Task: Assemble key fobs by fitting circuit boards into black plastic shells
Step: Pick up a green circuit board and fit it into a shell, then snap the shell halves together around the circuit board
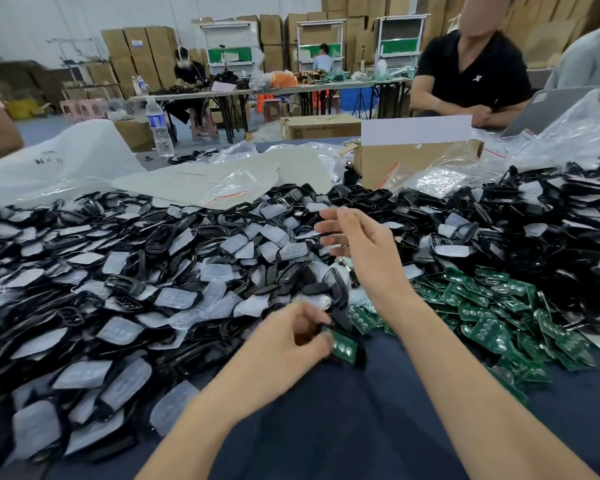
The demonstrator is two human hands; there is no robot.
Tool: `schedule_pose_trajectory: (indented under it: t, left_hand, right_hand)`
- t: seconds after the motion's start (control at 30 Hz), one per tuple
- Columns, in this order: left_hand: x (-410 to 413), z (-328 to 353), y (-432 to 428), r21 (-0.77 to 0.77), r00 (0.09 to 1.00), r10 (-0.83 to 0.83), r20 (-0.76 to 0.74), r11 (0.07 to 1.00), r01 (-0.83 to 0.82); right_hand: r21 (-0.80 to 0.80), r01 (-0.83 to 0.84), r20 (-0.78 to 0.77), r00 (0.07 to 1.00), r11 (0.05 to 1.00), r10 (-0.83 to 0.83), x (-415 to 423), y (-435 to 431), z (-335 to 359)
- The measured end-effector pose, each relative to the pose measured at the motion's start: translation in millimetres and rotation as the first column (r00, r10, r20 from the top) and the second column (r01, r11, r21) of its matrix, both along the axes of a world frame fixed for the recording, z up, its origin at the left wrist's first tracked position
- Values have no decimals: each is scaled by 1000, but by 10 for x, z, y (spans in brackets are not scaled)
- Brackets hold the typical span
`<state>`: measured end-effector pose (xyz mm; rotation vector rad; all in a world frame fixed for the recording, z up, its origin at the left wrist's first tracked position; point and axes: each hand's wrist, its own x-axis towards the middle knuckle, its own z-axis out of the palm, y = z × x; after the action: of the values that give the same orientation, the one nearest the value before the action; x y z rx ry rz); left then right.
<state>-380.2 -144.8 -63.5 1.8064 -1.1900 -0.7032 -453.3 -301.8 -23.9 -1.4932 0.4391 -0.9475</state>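
My left hand grips a black plastic shell with a green circuit board lying in it, low over the dark blue tablecloth. Higher up, my right hand hovers open with fingers spread above the heap of black shells and translucent white button pads; it holds nothing and looks motion-blurred. A pile of loose green circuit boards lies to the right of both hands.
More black shells are heaped at the right. Behind the heap lie clear plastic bags, a white bag, a cardboard box and a water bottle. A person in a black shirt sits across the table.
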Motion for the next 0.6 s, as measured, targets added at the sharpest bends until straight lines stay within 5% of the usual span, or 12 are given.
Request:
schedule_pose_trajectory:
  t: [0.3, 0.6]
  left_hand:
    - [-87, 17, 315, 106, 915, 54, 399, 989, -105]
    - [680, 329, 760, -17, 862, 291, 416, 950, -312]
  right_hand:
    - [-165, -148, -189, 975, 975, 116, 457, 559, 139]
    - [-323, -260, -479, 874, 910, 80, 1048, 871, 0]
